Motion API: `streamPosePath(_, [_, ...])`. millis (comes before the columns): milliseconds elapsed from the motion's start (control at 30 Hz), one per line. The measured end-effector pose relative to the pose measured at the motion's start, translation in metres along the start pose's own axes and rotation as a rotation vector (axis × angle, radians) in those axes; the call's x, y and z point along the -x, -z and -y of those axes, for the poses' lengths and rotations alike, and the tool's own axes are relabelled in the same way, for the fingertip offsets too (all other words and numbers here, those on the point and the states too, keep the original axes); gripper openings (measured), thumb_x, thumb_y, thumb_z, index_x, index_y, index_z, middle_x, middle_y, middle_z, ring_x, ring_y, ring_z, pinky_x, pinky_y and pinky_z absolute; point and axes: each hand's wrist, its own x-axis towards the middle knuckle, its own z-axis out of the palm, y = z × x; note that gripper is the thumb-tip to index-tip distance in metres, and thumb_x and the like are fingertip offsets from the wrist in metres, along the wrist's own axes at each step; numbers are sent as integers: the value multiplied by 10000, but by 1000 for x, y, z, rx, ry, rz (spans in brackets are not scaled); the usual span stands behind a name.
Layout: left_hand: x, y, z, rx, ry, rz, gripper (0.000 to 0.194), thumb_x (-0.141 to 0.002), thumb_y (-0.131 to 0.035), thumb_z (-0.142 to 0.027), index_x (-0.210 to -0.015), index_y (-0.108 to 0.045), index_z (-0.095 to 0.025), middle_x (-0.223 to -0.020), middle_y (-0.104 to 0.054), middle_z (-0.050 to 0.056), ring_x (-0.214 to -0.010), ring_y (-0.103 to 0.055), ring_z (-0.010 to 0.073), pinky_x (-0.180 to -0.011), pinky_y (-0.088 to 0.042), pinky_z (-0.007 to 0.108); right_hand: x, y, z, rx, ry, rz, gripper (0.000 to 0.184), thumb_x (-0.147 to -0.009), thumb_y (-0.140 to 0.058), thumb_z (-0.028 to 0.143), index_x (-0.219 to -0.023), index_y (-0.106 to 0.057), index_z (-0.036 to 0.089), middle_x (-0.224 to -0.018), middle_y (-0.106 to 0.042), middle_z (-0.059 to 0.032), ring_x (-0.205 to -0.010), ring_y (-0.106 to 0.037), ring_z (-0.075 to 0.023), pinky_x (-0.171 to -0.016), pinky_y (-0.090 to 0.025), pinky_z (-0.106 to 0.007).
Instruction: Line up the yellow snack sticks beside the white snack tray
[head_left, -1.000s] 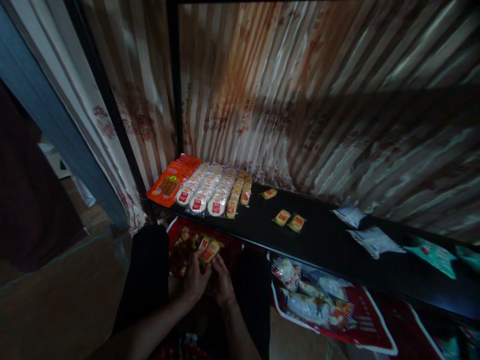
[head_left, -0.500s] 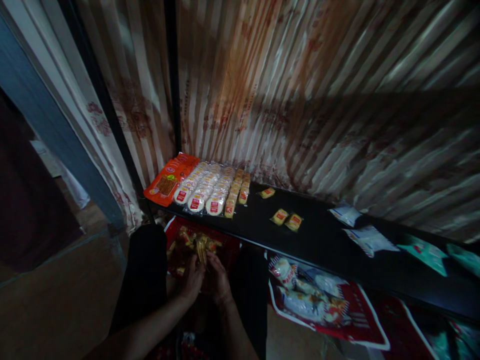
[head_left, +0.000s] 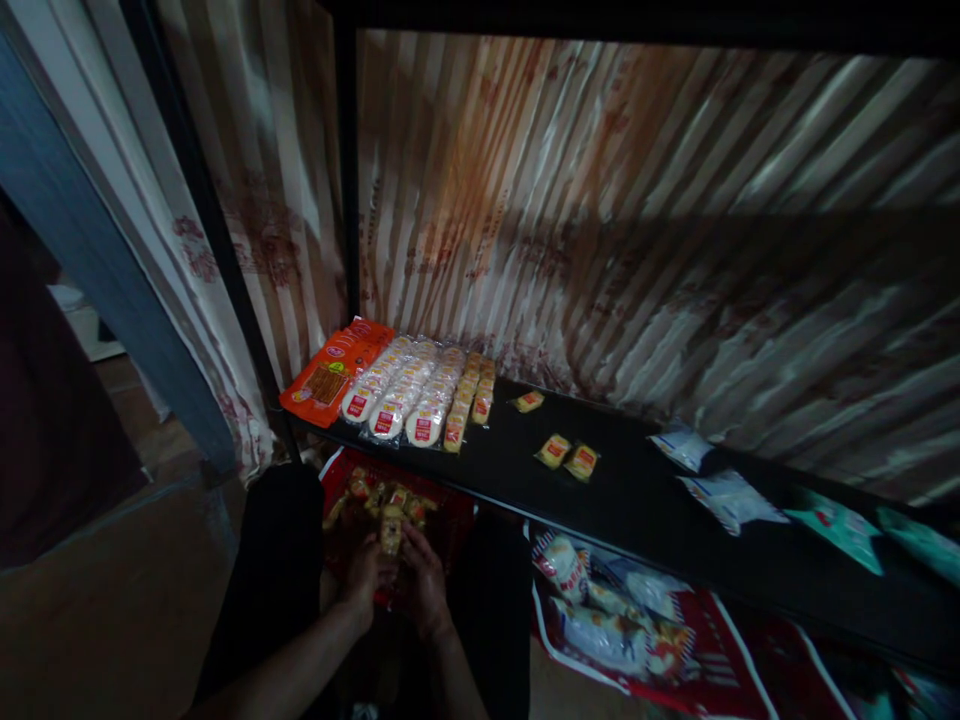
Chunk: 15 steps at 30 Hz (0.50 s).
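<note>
Between my two hands, over the open red bag (head_left: 459, 512), are small yellow wrapped snack cakes (head_left: 391, 530). My left hand (head_left: 364, 572) closes on them from the left, and my right hand (head_left: 425, 578) has its fingers wrapped around the other side. How many they hold cannot be made out in the dim light. More yellow wrapped snacks (head_left: 360, 488) lie loose in the bag just beyond. On the black shelf (head_left: 495, 465) above, matching cakes stand in two short rows (head_left: 456, 425), beside rows of round white wrapped crackers (head_left: 424, 425).
An orange snack packet (head_left: 330, 375) lies at the shelf's left end by a black post (head_left: 346, 180). Loose yellow cakes (head_left: 555, 450), white packets (head_left: 727, 498) and green packets (head_left: 836, 525) lie farther right. Below, another red bag (head_left: 705, 640) holds packaged snacks. A curtain (head_left: 637, 200) hangs behind.
My hands have drawn slightly down and left, and the yellow snacks between them have turned. The view has tilted up a little, bringing the upper shelf edge into sight.
</note>
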Motion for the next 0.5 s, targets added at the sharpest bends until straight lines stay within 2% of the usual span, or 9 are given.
streamPosePath(133, [-1,1,2,22,13,-42,278,-769,-442,-196,-1015,-552,-129,-740,-670,29,-509,-614,124,-571,-493,264,-1,4,1,-6,-20,-17,511,-496,-811,441,-938,-720,202,-961,-728,-64,-978,-643,-261,-832,-485,-356])
streamPosePath(233, [-2,-4,1,-15,-12,-64,324,-787,-418,-195,-1078,-536,-113,-863,-690,82,-568,-646,140,-571,-503,268,0,9,6,13,34,-5,507,-531,-783,489,-940,-723,194,-996,-721,-79,-1009,-629,-269,-876,-465,-366])
streamPosePath(300, [-2,-9,1,-75,-31,-17,349,-804,-397,-202,-1117,-523,-111,-1016,-677,128,-720,-684,167,-617,-521,271,2,11,11,49,80,-7,523,-563,-746,542,-946,-723,186,-1024,-713,-91,-1025,-620,-272,-897,-454,-369])
streamPosePath(367, [-1,-13,1,-161,-51,30,374,-827,-382,-229,-1161,-503,-113,-1204,-604,160,-967,-656,200,-727,-532,279,5,11,14,89,113,-36,553,-565,-729,576,-954,-722,183,-1055,-703,-96,-1044,-610,-273,-922,-441,-366])
streamPosePath(433, [-2,-16,5,-287,-97,40,403,-837,-383,-253,-1206,-479,-123,-1340,-505,151,-1187,-531,204,-888,-489,277,8,9,15,127,120,-71,575,-543,-742,576,-962,-719,184,-1078,-695,-93,-1071,-597,-275,-938,-435,-363])
streamPosePath(500, [-4,-17,13,-425,-189,31,441,-840,-386,-270,-1255,-445,-133,-1407,-434,130,-1299,-406,185,-1026,-386,277,9,7,14,153,117,-73,589,-539,-747,570,-982,-712,184,-1082,-693,-91,-1084,-590,-277,-942,-436,-364])
